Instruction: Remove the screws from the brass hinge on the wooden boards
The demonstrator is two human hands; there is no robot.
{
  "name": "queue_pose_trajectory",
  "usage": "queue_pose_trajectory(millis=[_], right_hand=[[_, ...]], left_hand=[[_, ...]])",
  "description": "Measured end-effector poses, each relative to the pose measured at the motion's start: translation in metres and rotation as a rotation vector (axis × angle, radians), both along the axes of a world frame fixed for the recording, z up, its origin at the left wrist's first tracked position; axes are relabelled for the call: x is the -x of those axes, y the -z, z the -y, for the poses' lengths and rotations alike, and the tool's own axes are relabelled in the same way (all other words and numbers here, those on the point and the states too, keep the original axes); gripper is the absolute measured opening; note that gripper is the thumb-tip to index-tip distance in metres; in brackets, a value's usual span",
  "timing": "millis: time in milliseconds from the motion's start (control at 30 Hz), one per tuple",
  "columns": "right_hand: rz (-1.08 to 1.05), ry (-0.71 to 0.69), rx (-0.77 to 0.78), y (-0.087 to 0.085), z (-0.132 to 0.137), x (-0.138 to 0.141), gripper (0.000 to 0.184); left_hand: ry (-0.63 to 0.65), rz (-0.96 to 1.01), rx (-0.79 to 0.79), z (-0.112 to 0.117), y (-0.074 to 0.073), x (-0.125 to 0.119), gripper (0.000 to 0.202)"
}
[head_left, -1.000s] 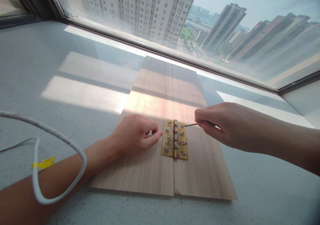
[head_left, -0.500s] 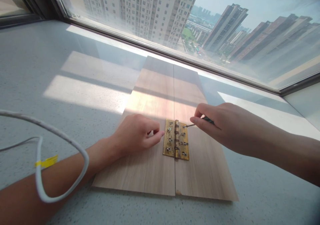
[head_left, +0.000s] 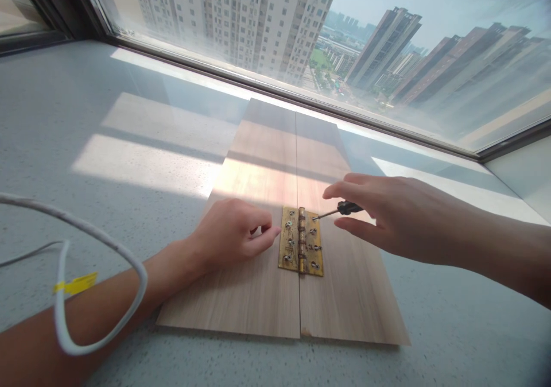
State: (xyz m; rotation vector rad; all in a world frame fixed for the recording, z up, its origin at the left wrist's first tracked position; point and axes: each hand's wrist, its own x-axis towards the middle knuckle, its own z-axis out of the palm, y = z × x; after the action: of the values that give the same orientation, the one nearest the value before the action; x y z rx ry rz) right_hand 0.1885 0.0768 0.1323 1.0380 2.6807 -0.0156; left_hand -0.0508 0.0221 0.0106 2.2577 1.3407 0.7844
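**Brass hinge on two boards, screwdriver tip at a screw, your other hand steadying.**

The hinge point(head_left: 300, 248) lay flat across the seam between the left board point(head_left: 253, 283) and the right board point(head_left: 348, 295), both butted together on the grey table point(head_left: 129, 105) by the window point(head_left: 387, 48). Your left hand point(head_left: 235, 235) was curled with nothing in it, its forefinger tip against the hinge's left edge, probably to stop it shifting. Your right hand point(head_left: 387, 215) had its fingers spread loosely around the screwdriver point(head_left: 340, 210). I couldn't tell whether that was a firm grip. The shaft slanted down to the upper right screw point(head_left: 314, 219), so the tip sat in its head. A white cable point(head_left: 64, 324) looped over your left forearm, well apart from the hinge.
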Motion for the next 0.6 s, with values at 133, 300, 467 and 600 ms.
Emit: queue_pose_trajectory(millis=[133, 300, 467, 600], right_hand=[[0.101, 0.167, -0.067, 0.003, 0.001, 0.004, 0.039], [0.058, -0.017, 0.038, 0.000, -0.003, 0.007, 0.026], [-0.010, -0.177, 0.024, -0.002, -0.002, -0.002, 0.029], [0.047, -0.076, -0.113, 0.001, 0.003, -0.001, 0.027]], left_hand=[[-0.006, 0.016, -0.054, 0.000, 0.003, -0.001, 0.034], [-0.009, -0.001, -0.043, 0.001, 0.000, -0.001, 0.035], [-0.003, 0.004, -0.034, 0.001, -0.001, -0.001, 0.034], [0.001, 0.011, -0.034, 0.001, 0.001, 0.000, 0.033]])
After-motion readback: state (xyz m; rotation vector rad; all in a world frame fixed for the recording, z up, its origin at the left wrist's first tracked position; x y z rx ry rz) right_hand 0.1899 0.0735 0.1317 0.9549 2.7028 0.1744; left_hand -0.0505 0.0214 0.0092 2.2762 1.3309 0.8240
